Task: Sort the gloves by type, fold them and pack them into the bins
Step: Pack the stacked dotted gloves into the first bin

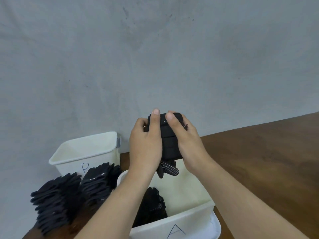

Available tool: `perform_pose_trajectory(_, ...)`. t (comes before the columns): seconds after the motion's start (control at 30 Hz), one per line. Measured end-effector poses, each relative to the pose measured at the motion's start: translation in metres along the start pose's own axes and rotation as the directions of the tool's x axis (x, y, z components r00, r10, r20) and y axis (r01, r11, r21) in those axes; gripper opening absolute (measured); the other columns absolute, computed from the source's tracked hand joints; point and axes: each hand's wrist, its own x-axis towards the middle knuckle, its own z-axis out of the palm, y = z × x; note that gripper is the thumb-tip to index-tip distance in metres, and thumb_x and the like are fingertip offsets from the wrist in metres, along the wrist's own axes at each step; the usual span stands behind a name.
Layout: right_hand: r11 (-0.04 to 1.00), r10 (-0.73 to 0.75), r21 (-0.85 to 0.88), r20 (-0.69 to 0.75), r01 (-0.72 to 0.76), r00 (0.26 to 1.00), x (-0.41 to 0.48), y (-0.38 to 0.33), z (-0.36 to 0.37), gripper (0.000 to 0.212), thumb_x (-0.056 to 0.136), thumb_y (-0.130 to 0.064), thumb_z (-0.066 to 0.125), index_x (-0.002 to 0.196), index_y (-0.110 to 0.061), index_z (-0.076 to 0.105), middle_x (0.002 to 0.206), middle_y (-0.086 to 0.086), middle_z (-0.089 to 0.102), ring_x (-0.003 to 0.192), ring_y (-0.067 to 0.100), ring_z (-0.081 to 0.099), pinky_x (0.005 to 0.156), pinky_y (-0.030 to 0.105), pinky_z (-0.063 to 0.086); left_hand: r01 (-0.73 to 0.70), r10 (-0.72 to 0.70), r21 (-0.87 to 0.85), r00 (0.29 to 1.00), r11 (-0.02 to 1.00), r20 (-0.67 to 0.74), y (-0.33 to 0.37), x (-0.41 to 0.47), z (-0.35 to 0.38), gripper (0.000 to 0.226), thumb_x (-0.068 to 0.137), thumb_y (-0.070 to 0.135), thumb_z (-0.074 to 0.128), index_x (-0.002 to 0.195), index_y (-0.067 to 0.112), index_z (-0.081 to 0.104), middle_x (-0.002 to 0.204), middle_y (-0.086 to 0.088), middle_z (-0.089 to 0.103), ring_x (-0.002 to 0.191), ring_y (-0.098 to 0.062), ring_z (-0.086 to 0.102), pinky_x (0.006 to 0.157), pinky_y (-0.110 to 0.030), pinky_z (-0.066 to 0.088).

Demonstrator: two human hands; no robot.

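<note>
A folded bundle of black fabric gloves with small white dots (170,140) is held at frame centre, raised above the white plastic bin marked "A" (174,221). The bundle is gripped from both sides. The left hand (146,142) is curled round its left edge, with the thumb laid up the front. The right hand (187,142) is curled round its right edge, with the thumb pressed near the top. One dotted glove end is seen hanging loose under the bundle, over the bin opening; contact with the bin cannot be told.

The bin marked "A" is located at lower centre and is cut by the bottom edge of the frame. A heap of black dotted gloves with scalloped edges (151,206) is seen inside it, against its left side, partly hidden by the left forearm.

A second white plastic bin marked "B" (82,149) is set at centre left, further back.

Two piles of plain black knit gloves are laid at lower left in front of it: a left pile (55,199) and a right pile (99,180), the latter just beside the left wall of the bin marked "A".

Everything is carried by a brown wooden table (259,161), seen mostly at right. The upper frame is filled by a grey wall (155,49).
</note>
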Motion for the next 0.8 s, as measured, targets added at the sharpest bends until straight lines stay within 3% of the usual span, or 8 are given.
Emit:
perform_pose_trajectory(0.1,0.998,-0.013,-0.065,-0.034,0.011,0.999,-0.012,0.007,0.007,0.034,0.094,-0.054,0.074,0.112,-0.025,0.074,0.107,-0.002,0.079,0.100,0.018,0.078,0.084,0.037,0.064,0.053,-0.054,-0.019,0.998,0.998,-0.015,-0.012,-0.005,-0.008,0.054,0.097,0.073,0.053,0.097,0.021,0.065,0.083,0.006,0.071,0.070,0.001,0.067,0.065,-0.030,0.051)
perform_pose_trajectory(0.2,0.984,-0.059,-0.172,-0.042,0.051,0.997,-0.025,0.011,0.017,0.028,0.096,-0.055,0.070,0.109,-0.029,0.073,0.103,-0.009,0.079,0.094,0.008,0.076,0.077,0.026,0.060,0.093,-0.092,0.009,0.994,0.996,-0.065,-0.020,-0.008,-0.011,0.050,0.097,0.072,0.052,0.101,0.023,0.060,0.085,0.010,0.068,0.072,0.007,0.063,0.062,-0.028,0.044)
perform_pose_trajectory(0.43,0.977,-0.040,-0.213,-0.099,0.018,0.994,-0.026,0.018,0.020,0.029,0.093,-0.051,0.078,0.111,-0.029,0.075,0.105,-0.007,0.080,0.099,0.015,0.077,0.093,0.047,0.063,0.099,-0.097,0.021,0.991,0.995,-0.094,-0.032,-0.017,-0.011,0.048,0.098,0.074,0.049,0.097,0.026,0.057,0.081,0.010,0.070,0.074,0.003,0.065,0.059,-0.025,0.043)
perform_pose_trajectory(0.6,0.987,0.042,-0.152,-0.075,-0.053,0.996,-0.020,0.020,0.013,0.021,0.097,-0.042,0.076,0.104,-0.023,0.079,0.100,0.002,0.081,0.096,0.024,0.079,0.084,0.045,0.065,0.089,-0.091,-0.026,0.992,0.996,-0.092,-0.034,-0.019,-0.012,0.050,0.097,0.075,0.048,0.093,0.025,0.058,0.081,0.011,0.070,0.074,0.000,0.066,0.053,-0.014,0.040)
perform_pose_trajectory(0.73,0.986,0.026,-0.162,-0.111,-0.044,0.993,-0.020,0.024,0.012,0.015,0.097,-0.036,0.076,0.097,-0.022,0.078,0.095,0.001,0.080,0.091,0.024,0.078,0.079,0.043,0.065,0.154,-0.152,0.040,0.987,0.987,-0.049,-0.035,-0.019,-0.011,0.054,0.096,0.079,0.043,0.099,0.027,0.057,0.085,0.010,0.070,0.075,0.009,0.063,0.057,-0.020,0.041)
perform_pose_trajectory(0.8,0.973,-0.004,-0.231,-0.131,-0.027,0.991,-0.019,0.027,0.011,0.015,0.097,-0.035,0.076,0.086,-0.023,0.075,0.086,-0.002,0.078,0.081,0.019,0.075,0.072,0.039,0.062,0.215,-0.215,0.055,0.976,0.975,-0.008,-0.037,-0.019,-0.010,0.058,0.096,0.081,0.041,0.106,0.026,0.056,0.089,0.010,0.069,0.073,0.005,0.064,0.060,-0.025,0.042)
